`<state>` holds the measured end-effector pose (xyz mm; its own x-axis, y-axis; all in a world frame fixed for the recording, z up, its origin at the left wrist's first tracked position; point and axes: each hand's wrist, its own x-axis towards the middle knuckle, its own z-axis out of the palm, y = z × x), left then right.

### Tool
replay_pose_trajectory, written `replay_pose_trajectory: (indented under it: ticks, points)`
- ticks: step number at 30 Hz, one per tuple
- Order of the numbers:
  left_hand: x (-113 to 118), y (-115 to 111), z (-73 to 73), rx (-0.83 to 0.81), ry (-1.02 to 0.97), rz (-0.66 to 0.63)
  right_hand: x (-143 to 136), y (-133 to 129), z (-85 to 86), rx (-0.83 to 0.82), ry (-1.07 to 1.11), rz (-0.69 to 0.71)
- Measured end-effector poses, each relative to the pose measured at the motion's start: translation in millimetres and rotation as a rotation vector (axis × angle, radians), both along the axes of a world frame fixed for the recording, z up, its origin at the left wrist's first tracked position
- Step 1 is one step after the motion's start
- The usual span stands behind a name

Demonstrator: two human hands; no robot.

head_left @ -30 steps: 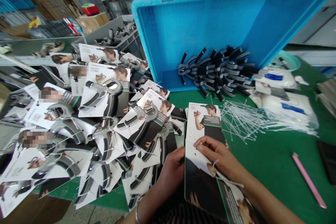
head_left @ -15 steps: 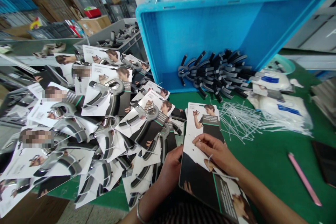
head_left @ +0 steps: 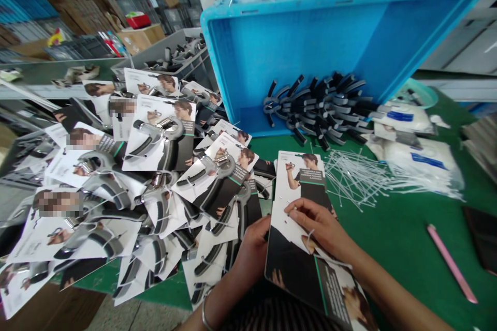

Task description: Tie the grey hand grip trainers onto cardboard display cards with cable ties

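A printed backing card (head_left: 291, 256) with small holes and a dark lower half is tilted in front of me, overlapping another card (head_left: 310, 165). My left hand (head_left: 254, 243) is closed around the card's left edge, its fingertips hidden behind it. Over the card's white part, my right hand (head_left: 318, 222) has thumb and forefinger pinched beside the holes. A white cable tie (head_left: 336, 260) comes out below that hand; where its other end lies is partly hidden by the fingers. To the left, hand grips (head_left: 155, 132) fastened onto similar cards lie in an overlapping heap.
A blue crate (head_left: 295, 36) stands on its side, with many loose black and grey hand grips (head_left: 326, 106) at its opening. Loose cable ties (head_left: 353, 178) and plastic bags (head_left: 419, 160) lie right. Further right are a pink pen-like stick (head_left: 452, 264) and a dark flat object (head_left: 481, 238).
Hardly anything differs. Both hands keep their places on the card, and the view has shifted very slightly.
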<state>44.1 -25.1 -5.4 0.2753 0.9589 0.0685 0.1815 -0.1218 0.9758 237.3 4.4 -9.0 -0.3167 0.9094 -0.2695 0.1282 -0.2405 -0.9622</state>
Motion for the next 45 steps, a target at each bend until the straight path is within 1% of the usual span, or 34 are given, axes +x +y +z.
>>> replay_pose_trajectory:
  ticks: [3, 6, 8, 9, 11, 13, 14, 16, 18, 20, 24, 26, 28, 31, 33, 35, 37, 41, 45]
  points:
    - [1, -1, 0.3, -0.059, 0.006, 0.087, 1, 0, 5.7, -0.01, 0.021, -0.008]
    - [1, -3, 0.5, -0.172, -0.072, 0.156, 3, -2, 17.8, -0.026, 0.034, 0.012]
    - [-1, -3, 0.9, -0.214, -0.112, 0.15, 4, -4, 26.6, -0.002, -0.004, 0.032]
    - [-2, -3, 1.3, -0.208, -0.108, 0.129, 4, -4, 30.2, 0.025, -0.04, 0.042]
    - [-5, -3, 2.7, -0.145, -0.07, 0.05, 5, -4, 33.9, 0.08, -0.117, 0.06]
    - [-7, -3, 4.9, -0.069, -0.024, -0.047, 6, -3, 32.8, 0.118, -0.163, 0.076]
    - [-7, -4, 6.0, -0.043, -0.006, -0.08, 6, -2, 31.0, 0.125, -0.169, 0.079]
    - [-6, -5, 6.9, -0.018, 0.024, -0.105, 6, -1, 26.7, 0.127, -0.163, 0.074]
    - [-4, -4, 5.5, -0.01, 0.056, -0.082, 6, -1, 24.5, 0.125, -0.159, 0.071]
    - [-4, -3, 2.0, 0.029, 0.106, -0.042, 6, -1, 26.1, 0.133, -0.171, 0.084]
    - [-8, 0, -2.4, 0.241, 0.223, 0.005, 8, 1, 37.1, 0.175, -0.229, 0.111]
    - [-11, -1, -1.2, 0.279, 0.241, 0.045, 9, 2, 41.4, 0.209, -0.261, 0.107]
    - [-13, -4, 0.7, 0.207, 0.209, 0.107, 11, 3, 42.7, 0.239, -0.276, 0.109]
    - [-9, -11, -0.1, -0.004, 0.069, 0.185, 10, 2, 40.1, 0.241, -0.273, 0.112]
    - [-4, -13, -2.8, -0.161, -0.078, 0.2, 8, 0, 37.7, 0.226, -0.275, 0.114]
    - [1, -13, -4.7, -0.268, -0.208, 0.189, 6, -2, 36.2, 0.217, -0.275, 0.121]
    - [5, -13, -4.3, -0.266, -0.235, 0.167, 5, -4, 35.9, 0.217, -0.27, 0.128]
    - [4, -13, -0.9, -0.166, -0.192, 0.124, 6, -6, 36.8, 0.224, -0.252, 0.124]
    - [1, -17, -2.0, -0.155, -0.258, 0.151, 7, -6, 35.9, 0.224, -0.243, 0.114]
